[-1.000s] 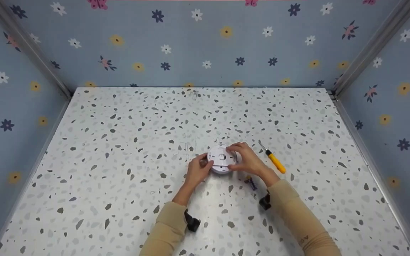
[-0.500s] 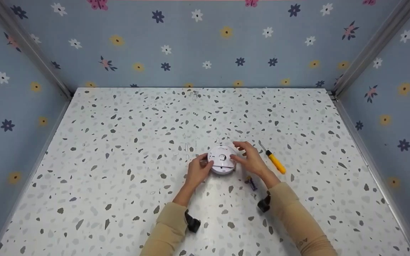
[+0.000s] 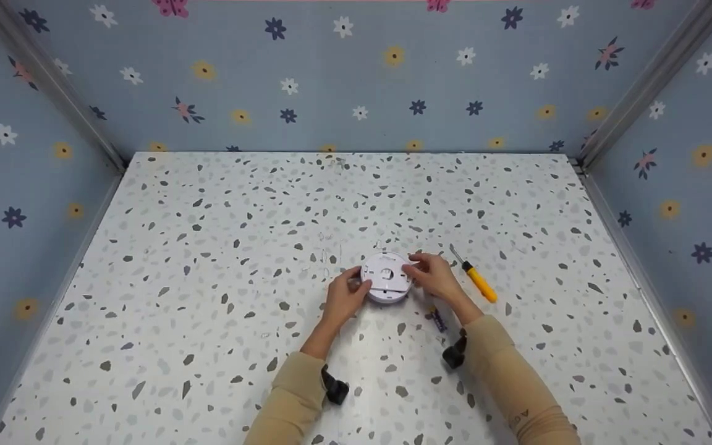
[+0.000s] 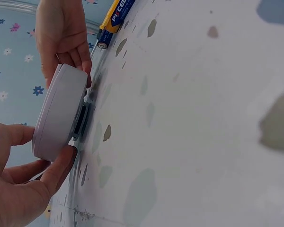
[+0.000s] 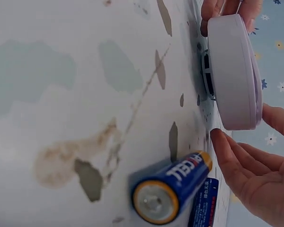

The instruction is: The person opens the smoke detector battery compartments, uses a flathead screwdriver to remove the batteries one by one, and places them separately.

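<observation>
A round white smoke detector (image 3: 385, 279) is held just above the speckled table, its slotted back plate with a centre hole facing up. In the right wrist view, the plate (image 5: 257, 78) stands slightly raised along one edge, and dark vents (image 5: 207, 75) show underneath. My left hand (image 3: 345, 298) grips the left rim, thumb on top and fingers below. At the right rim my right hand (image 3: 437, 278) pinches the edge, thumb on the plate; its fingertips are partly hidden in the head view. Two blue-and-yellow batteries (image 3: 437, 319) lie near my right wrist.
A screwdriver (image 3: 479, 282) with a yellow handle lies right of my right hand, tip pointing away. Flower-patterned walls (image 3: 356, 68) enclose the table (image 3: 207, 346) at the back and both sides. A black wrist camera (image 3: 453, 356) sits under the right sleeve.
My right fingers have come off the top of the smoke detector, lifted away to the right, then closed in at its right rim. My left hand has kept its grip.
</observation>
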The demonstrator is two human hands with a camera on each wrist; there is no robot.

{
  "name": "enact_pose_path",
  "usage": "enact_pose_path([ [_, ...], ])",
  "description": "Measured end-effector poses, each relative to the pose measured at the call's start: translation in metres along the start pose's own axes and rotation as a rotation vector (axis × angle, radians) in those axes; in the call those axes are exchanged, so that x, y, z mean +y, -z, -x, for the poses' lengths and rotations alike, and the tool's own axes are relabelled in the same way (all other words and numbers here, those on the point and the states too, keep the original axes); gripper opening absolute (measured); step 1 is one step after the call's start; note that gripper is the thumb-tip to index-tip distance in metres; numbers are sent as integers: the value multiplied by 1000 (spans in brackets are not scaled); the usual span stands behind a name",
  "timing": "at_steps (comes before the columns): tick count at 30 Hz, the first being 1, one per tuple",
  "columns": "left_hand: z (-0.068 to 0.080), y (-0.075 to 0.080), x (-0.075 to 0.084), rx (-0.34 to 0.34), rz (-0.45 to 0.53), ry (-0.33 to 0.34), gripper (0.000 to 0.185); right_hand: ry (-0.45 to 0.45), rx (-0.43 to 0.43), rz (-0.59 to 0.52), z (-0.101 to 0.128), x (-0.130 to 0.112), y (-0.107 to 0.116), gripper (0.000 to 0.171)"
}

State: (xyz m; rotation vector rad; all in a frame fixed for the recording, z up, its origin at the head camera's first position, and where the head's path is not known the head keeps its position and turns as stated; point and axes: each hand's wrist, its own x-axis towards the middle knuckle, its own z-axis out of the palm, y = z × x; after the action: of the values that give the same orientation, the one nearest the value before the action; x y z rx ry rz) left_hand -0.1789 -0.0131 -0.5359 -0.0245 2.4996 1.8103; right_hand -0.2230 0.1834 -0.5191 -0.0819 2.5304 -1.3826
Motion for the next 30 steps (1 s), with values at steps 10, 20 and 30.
enact_pose_path([
  [10,-1,-1,-1,-5,1,5,40,-75,-4,40,-3,-1,-1,38],
  [20,-2,-1,-1,26,12,8,37,-132,-34,-38,-6,5,-1,40],
  [30,-1,-2,-2,73,11,15,29,-229,-42,-117,-4,-1,1,42],
])
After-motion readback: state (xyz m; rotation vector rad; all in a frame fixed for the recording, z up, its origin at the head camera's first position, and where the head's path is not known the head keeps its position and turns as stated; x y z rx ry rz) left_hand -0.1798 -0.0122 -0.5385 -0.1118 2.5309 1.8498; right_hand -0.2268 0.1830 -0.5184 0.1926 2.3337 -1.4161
